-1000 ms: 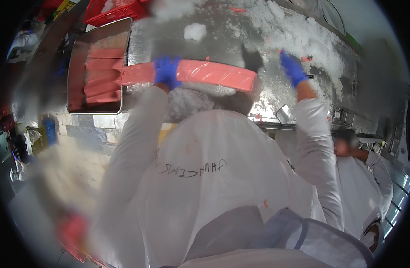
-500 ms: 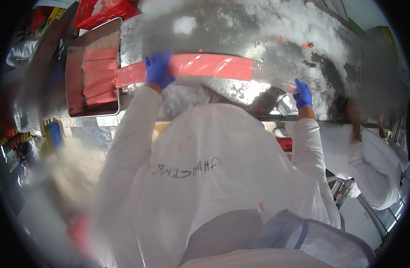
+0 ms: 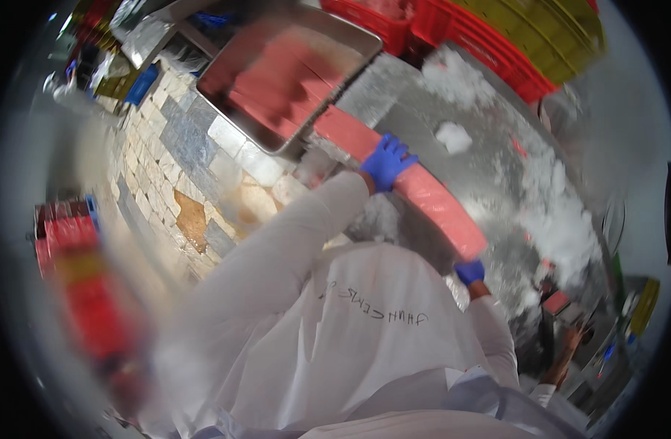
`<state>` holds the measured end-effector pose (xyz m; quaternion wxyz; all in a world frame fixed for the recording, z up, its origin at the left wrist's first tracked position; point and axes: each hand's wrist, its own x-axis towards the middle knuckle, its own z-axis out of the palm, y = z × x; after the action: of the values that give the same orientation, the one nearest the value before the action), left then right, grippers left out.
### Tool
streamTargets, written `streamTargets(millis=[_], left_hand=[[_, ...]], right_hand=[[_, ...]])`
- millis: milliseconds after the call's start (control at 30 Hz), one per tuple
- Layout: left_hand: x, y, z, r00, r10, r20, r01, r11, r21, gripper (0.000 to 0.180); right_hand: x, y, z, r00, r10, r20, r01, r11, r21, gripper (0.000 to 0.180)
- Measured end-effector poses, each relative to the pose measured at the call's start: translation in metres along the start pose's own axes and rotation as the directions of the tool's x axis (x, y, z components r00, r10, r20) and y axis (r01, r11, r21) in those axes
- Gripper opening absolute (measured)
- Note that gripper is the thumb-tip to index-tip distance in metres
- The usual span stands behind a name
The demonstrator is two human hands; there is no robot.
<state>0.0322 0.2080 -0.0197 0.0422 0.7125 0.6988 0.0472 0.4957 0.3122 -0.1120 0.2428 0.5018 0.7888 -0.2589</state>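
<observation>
Head view, pink slab point(image 3: 441, 208), left fingers point(image 3: 396, 151) atop, right fingers point(image 3: 467, 271) beside.

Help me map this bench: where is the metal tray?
In the head view, the metal tray is upper left of centre, beyond the left hand, beside a red crate.

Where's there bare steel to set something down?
The table shows bare metal between the pink slab, the lone ice lump and the tray. It's crowded rightward, under scattered ice; along the far edge, with red crates; and inside the tray, with pink pieces.
</observation>
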Motion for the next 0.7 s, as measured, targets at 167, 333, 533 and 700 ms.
streamTargets(millis=[167,333,533,700], left_hand=[[-0.02,-0.048,-0.013,0.962,-0.272,0.003,0.27,0.955,0.125,0.107],[-0.053,-0.068,-0.1,0.915,-0.397,0.077,0.396,0.918,0.028,0.121],[-0.026,-0.038,-0.127,0.919,-0.329,-0.218,0.285,0.935,-0.209,0.115],[-0.01,0.017,-0.061,0.996,-0.049,-0.076,0.028,0.965,-0.261,0.05]], right_hand=[[0.025,-0.1,-0.012,0.963,-0.239,0.123,0.257,0.952,-0.167,0.045],[0.091,-0.331,-0.099,0.849,-0.525,0.063,0.528,0.831,-0.177,0.03],[0.026,-0.4,-0.223,0.655,-0.746,-0.118,0.722,0.664,-0.192,0.027],[-0.046,-0.308,-0.186,0.699,-0.705,-0.119,0.652,0.697,-0.298,0.03]])
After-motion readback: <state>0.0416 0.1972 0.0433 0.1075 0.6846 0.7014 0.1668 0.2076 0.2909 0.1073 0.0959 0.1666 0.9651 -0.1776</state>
